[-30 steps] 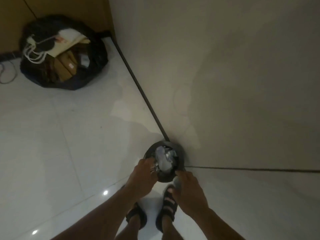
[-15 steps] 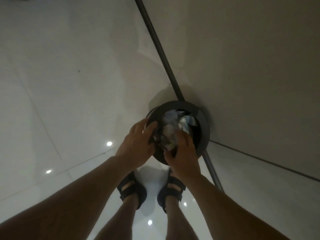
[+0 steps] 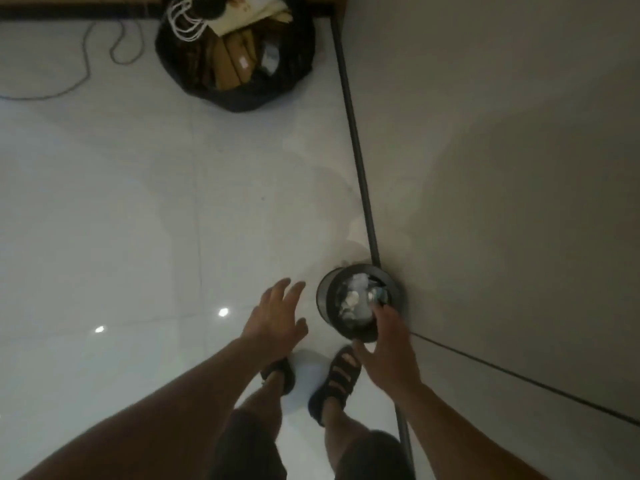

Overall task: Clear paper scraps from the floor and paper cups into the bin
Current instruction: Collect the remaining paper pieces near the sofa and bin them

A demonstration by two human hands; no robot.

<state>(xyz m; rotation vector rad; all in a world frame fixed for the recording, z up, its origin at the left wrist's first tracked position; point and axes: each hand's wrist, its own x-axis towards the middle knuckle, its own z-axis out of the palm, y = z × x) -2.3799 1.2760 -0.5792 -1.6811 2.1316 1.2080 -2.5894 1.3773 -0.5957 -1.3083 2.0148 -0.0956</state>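
Since half a second ago our left hand (image 3: 277, 320) has come off the bin. It now hangs just to the bin's left, fingers spread and apart, holding nothing. Far beyond its fingertips, well apart, stands a black bag (image 3: 294, 74) stuffed with cardboard. The bin (image 3: 322, 299) sits between our two hands, tight against the wall's dark skirting, with crumpled paper scraps (image 3: 358, 301) heaped near its rim. Our right hand (image 3: 389, 344) has drawn back to the near rim, fingers straight, tips resting on the scraps, nothing pinched. We judge this load is pressed in and released. Whether more scraps or cups lie elsewhere, we cannot tell from here.
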